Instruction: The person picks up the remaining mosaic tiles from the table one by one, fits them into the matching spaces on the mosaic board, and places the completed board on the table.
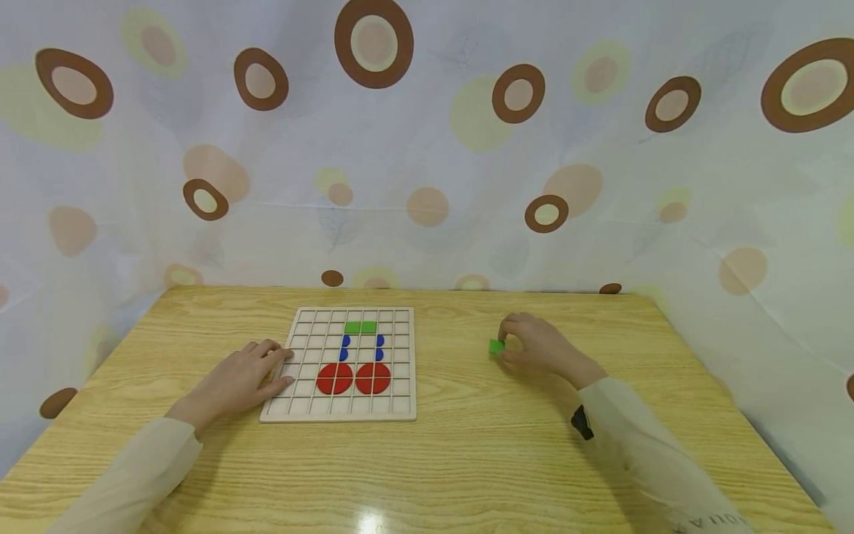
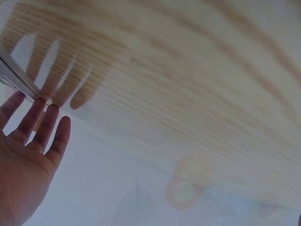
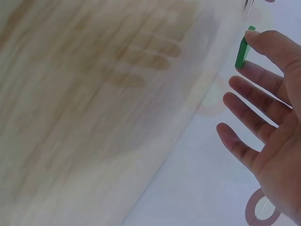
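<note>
A pale square board point(image 1: 403, 371) with a raised grid lies on the table, left of the middle. Two green squares point(image 1: 368, 327) sit in its upper part, several blue half-round pieces point(image 1: 380, 341) below them, and two red circles point(image 1: 335, 379) crossed by grid lines lower down. My left hand point(image 1: 242, 377) rests at the board's left edge, its fingers fairly straight in the left wrist view. Off to the board's right, my right hand point(image 1: 542, 347) pinches a green square tile point(image 3: 242, 52) between thumb and index finger. The other right fingers are extended, apart from the tile.
The wood-grain table point(image 1: 467, 460) reaches back to a pale curtain point(image 1: 427, 148) patterned with brown rings and dots. That curtain also hangs along both sides. Something black point(image 1: 582, 423) shows at the right sleeve's wrist.
</note>
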Demonstrator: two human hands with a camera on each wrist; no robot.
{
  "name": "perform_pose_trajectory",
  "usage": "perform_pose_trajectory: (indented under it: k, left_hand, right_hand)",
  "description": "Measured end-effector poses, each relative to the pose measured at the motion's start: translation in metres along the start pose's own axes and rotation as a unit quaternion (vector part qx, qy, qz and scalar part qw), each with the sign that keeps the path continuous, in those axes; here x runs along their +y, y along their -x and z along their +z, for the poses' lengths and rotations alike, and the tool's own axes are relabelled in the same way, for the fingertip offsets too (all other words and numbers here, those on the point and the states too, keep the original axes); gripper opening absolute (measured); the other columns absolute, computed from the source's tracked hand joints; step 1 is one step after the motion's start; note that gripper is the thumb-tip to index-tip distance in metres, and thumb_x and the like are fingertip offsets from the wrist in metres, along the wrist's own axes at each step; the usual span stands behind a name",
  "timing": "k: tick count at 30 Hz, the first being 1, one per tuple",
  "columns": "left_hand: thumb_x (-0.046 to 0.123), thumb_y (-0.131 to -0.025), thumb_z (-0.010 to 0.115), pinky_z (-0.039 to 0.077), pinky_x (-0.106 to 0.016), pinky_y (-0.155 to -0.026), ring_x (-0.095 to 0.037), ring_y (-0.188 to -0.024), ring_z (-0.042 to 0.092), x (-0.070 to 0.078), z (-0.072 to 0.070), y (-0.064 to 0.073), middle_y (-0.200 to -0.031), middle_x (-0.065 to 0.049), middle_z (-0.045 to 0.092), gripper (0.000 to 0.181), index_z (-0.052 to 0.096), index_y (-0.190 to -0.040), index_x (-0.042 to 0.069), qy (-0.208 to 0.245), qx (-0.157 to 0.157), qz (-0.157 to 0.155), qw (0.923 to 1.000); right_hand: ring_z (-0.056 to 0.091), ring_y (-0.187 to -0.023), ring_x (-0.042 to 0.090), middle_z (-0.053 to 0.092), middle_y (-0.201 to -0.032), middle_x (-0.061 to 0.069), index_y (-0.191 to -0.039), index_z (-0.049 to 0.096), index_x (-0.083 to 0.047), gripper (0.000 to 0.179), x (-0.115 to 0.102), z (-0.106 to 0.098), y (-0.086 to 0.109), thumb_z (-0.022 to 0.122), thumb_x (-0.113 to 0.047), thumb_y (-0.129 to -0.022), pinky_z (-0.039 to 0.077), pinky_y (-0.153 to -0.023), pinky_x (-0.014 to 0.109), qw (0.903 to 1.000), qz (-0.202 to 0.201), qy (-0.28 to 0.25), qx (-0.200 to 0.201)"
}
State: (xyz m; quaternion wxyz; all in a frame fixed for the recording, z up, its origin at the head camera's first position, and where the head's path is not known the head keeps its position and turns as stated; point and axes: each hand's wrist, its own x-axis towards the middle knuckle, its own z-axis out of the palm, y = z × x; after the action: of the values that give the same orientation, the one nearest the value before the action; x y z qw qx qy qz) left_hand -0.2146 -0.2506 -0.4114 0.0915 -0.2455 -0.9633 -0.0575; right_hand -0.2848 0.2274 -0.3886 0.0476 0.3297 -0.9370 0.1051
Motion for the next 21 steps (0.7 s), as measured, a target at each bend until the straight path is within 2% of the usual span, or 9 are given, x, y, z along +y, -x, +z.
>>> perform_pose_trajectory:
  k: [6,14,21]
  left_hand:
    - [0.035,-0.088,0.059,0.046,-0.049,-0.085,-0.03,-0.101,0.055,-0.001,0.001,0.0,-0.114,-0.01,0.056,0.043,0.058,-0.121,0.008,-0.002,0.002,0.002,1.0]
    - [0.035,-0.088,0.059,0.046,-0.049,-0.083,-0.03,-0.101,0.054,-0.001,0.002,0.0,-0.114,-0.01,0.056,0.042,0.058,-0.12,0.008,-0.001,0.004,0.005,1.0]
    - [0.035,-0.088,0.058,0.046,-0.049,-0.084,-0.03,-0.101,0.055,0.0,0.001,0.0,-0.114,-0.01,0.056,0.043,0.058,-0.12,0.007,0.001,0.003,0.002,1.0]
  right_hand:
    - [0.057,-0.092,0.023,0.061,-0.1,0.004,-0.089,0.063,-0.013,0.014,-0.011,0.0,-0.012,0.069,-0.022,-0.08,0.048,-0.075,0.039,0.9999,-0.015,0.007,0.004]
    - [0.056,-0.092,0.023,0.061,-0.102,0.003,-0.09,0.063,-0.014,0.014,-0.025,0.005,-0.035,0.068,-0.024,-0.081,0.048,-0.075,0.038,0.9996,-0.023,0.013,-0.009]
    - [0.056,-0.098,0.023,0.059,-0.107,0.003,-0.095,0.063,-0.014,0.019,-0.037,0.007,-0.057,0.066,-0.028,-0.083,0.049,-0.078,0.039,0.9996,-0.014,0.009,-0.025]
